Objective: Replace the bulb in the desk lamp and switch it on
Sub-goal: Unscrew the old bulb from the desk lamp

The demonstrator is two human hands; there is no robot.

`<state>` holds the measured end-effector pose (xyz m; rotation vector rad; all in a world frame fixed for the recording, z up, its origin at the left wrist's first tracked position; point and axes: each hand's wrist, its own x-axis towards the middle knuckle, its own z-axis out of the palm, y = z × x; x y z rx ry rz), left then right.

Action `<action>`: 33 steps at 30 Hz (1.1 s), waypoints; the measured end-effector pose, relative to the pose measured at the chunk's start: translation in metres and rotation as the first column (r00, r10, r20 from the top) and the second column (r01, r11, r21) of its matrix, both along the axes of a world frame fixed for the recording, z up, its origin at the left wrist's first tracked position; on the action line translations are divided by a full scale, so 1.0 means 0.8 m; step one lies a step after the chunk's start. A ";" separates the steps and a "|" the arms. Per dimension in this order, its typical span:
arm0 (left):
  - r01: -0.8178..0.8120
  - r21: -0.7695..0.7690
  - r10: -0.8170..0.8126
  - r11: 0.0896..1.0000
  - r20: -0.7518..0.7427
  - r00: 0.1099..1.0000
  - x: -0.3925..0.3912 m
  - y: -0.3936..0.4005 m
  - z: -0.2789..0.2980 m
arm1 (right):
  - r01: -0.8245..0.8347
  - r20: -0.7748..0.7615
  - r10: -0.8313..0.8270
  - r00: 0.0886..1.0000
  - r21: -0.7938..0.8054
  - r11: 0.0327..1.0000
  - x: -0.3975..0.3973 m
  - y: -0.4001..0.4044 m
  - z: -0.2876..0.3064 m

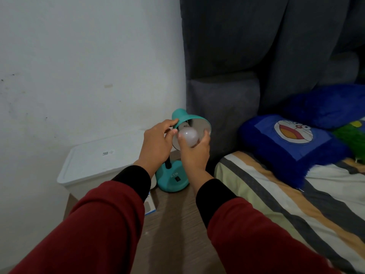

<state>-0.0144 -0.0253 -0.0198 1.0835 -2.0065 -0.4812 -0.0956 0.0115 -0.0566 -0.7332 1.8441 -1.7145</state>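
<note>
Now right hand (194, 153) gripped bulb (188, 136) at shade (190, 123) mouth; left hand (156, 144) clasped shade. Lamp (171, 179) stood at table (177, 218) back edge. Advice: brace shade, twist bulb straight, gently.

We see a wooden nightstand (177, 210) carrying the teal desk lamp (171, 180), with a small blue-and-white box (150, 204) at its left edge. Beside it, the striped bed (276, 194) holds 1 blue cartoon pillow (292, 139).
</note>
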 end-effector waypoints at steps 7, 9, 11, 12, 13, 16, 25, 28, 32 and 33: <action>0.001 -0.010 -0.001 1.000 -0.017 1.000 0.001 0.001 0.000 | 0.030 -0.205 -0.032 0.978 -0.011 0.999 -0.004 0.001 0.005; 0.001 0.000 -0.001 1.000 -0.012 1.000 0.000 0.001 0.000 | 0.038 -0.022 -0.038 0.999 0.011 0.999 -0.001 -0.002 0.009; -0.008 0.005 0.008 1.000 -0.011 1.000 -0.002 0.002 0.001 | 0.036 0.094 -0.042 0.995 0.062 0.997 0.002 -0.005 0.011; -0.012 0.005 0.012 1.000 -0.011 1.000 -0.001 0.002 0.002 | 0.032 0.051 -0.036 0.998 0.065 0.997 0.002 -0.005 0.012; -0.013 0.005 0.013 1.000 -0.010 1.000 -0.001 0.002 0.002 | 0.036 -0.036 -0.034 0.999 0.055 0.998 0.002 -0.005 0.012; -0.005 0.006 0.005 1.000 -0.003 1.000 0.001 0.001 0.003 | 0.033 -0.207 -0.030 0.978 0.007 0.999 -0.005 -0.003 0.009; -0.014 0.033 0.014 0.999 0.008 1.000 -0.001 0.000 0.005 | 0.015 0.119 -0.011 0.993 -0.033 0.999 -0.003 -0.004 0.009; -0.010 0.038 0.010 0.999 0.014 1.000 -0.002 -0.001 0.006 | 0.024 0.159 -0.014 0.987 -0.062 0.998 -0.001 -0.007 0.006; -0.014 0.020 0.014 1.000 0.024 1.000 -0.001 0.000 0.006 | 0.011 0.399 0.014 0.917 -0.061 0.998 0.005 -0.010 0.008; -0.014 0.021 0.013 1.000 0.021 1.000 -0.001 0.001 0.006 | 0.006 0.338 0.017 0.941 -0.066 0.998 0.002 -0.011 0.006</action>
